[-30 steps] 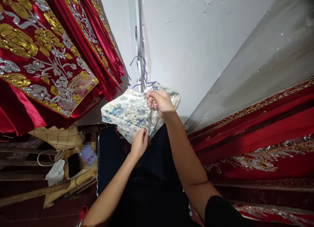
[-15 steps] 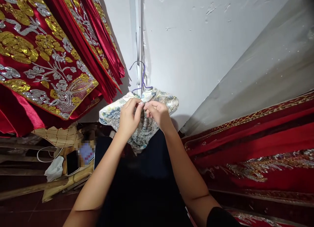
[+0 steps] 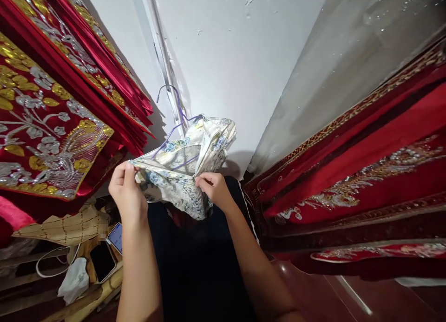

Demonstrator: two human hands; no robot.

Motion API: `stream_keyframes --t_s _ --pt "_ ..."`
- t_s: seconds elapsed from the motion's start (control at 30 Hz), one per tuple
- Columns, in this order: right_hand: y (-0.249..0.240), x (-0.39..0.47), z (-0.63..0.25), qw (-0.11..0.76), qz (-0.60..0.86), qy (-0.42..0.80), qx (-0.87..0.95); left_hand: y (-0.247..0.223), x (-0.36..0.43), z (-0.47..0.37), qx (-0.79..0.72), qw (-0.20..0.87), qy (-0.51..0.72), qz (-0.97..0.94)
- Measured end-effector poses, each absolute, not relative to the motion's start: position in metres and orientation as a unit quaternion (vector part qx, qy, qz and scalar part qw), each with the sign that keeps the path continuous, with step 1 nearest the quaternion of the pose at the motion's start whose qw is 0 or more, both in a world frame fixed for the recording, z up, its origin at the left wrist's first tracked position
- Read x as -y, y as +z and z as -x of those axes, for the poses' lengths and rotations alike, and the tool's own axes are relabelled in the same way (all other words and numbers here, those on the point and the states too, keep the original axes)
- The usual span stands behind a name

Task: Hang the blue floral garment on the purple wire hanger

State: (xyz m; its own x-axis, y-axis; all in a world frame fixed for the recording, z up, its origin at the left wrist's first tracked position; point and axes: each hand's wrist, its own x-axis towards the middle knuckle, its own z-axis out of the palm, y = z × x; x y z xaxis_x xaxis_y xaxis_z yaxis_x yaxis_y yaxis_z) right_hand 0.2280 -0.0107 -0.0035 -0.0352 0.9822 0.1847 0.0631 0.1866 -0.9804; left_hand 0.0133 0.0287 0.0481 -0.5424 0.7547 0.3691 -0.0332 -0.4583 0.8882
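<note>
Against the white wall (image 3: pixel 226 66), a floral garment (image 3: pixel 174 187) hangs on a purple hanger (image 3: pixel 179 103), just above the person's dark clothes (image 3: pixel 198 271) and between the two hands. The hanger's hook shows at a metal strip (image 3: pixel 158 43) that runs up the wall. The garment's top gapes, so pale cloth and lower parts of the hanger can be seen within.

The left hand (image 3: pixel 128 192) grips the garment's edge at its far left corner, thumb and fingers closed together on the cloth. The right hand (image 3: pixel 215 187) is closed in a pinch near the middle of the front. Between the two grips the edge is stretched out in a slanting line; below it the cloth falls in creases.

To the left hangs red cloth (image 3: pixel 80 103) worked with gold and silver flowers. Beneath it, at lower left, a checked cloth (image 3: pixel 69 226), a white cable (image 3: pixel 43 271) and a crumpled white wrapper (image 3: pixel 75 280) lie near wooden slats (image 3: pixel 108 292). Just beside the wrapper are a dark phone (image 3: pixel 102 262) and another phone (image 3: pixel 116 236) with its screen lit. Over on the right, a clear sheet (image 3: pixel 334 66) spreads above beaded red fabric (image 3: pixel 369 178).
</note>
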Motion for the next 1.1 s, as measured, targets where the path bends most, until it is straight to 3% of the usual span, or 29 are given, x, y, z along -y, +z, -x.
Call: stream_keyframes --t_s 0.27,0.67,1.0,1.1 --pt "-0.006 0.003 -0.230 0.475 0.422 0.500 0.588 -0.003 -0.016 -0.018 -0.478 0.237 0.788 -0.308" --pt "-0.002 0.009 -0.219 0.425 0.389 0.541 0.612 0.018 -0.015 -0.011 -0.498 -0.055 0.749 -0.433" --pt "0.021 0.029 -0.210 0.434 0.346 0.570 0.606 0.018 -0.034 0.002 -0.465 0.105 0.820 -0.317" --pt "0.020 0.029 -0.208 0.443 0.345 0.566 0.604 0.017 -0.038 0.003 -0.424 0.214 0.844 -0.250"
